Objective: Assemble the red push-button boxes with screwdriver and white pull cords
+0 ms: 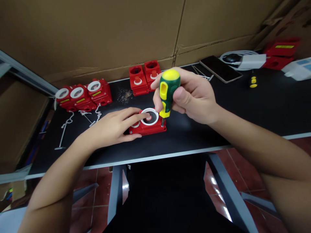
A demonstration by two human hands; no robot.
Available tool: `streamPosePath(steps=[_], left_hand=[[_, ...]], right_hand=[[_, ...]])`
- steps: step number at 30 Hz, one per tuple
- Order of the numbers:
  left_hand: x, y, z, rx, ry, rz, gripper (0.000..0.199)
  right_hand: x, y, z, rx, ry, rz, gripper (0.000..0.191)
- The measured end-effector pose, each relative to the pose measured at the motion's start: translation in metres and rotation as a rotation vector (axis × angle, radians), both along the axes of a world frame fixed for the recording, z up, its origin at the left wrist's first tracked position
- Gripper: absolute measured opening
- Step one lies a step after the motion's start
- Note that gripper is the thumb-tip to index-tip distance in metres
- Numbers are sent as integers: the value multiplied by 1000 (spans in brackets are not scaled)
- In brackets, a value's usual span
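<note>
As my left hand (118,126) splays over red unit (153,129), right hand (196,95), unit at its eight o'clock, grasps screwdriver (169,85).

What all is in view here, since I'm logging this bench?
worked red unit: 1, white-ringed, front centre
large screwdriver: 1, green-yellow, tip at that unit's right end
rear red units: 2, back centre
left red units: 3, white-ringed
corded metal bars: at least 2, silver, white cords, left
debris: pale specks, uncounted, centre-left
metal rods: several, silver, back right
phone: 1, dark, back right
charger: 1, white, cabled, beyond phone
small round object: 1, black, by charger
small tool: 1, yellow-black, right
red parts: apparently 2, far right
package: 1, whitish, far right
tabletop: 1, black
cardboard: brown, behind
floor tiles: red, below
left hand: 1, on worked unit
right hand: 1, gripping large screwdriver
</note>
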State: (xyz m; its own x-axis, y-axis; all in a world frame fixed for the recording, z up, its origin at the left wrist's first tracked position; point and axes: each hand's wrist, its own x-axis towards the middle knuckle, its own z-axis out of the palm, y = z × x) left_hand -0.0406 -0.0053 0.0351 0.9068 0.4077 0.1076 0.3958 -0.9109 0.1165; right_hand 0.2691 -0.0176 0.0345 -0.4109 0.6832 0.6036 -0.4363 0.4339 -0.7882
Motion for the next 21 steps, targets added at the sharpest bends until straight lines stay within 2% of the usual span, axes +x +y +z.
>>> streamPosePath(steps=[6, 11, 16, 21], left_hand=[[0, 0, -1, 7, -8, 5, 60], [1, -1, 1, -2, 8, 11, 60], [1, -1, 1, -19, 19, 21, 61], [1, -1, 1, 8, 4, 9, 61]], right_hand=[[3, 6, -3, 52, -3, 9, 51], [0, 4, -4, -10, -10, -48, 63], [-1, -5, -1, 33, -55, -91, 50], [4, -12, 1, 78, -146, -116, 53]])
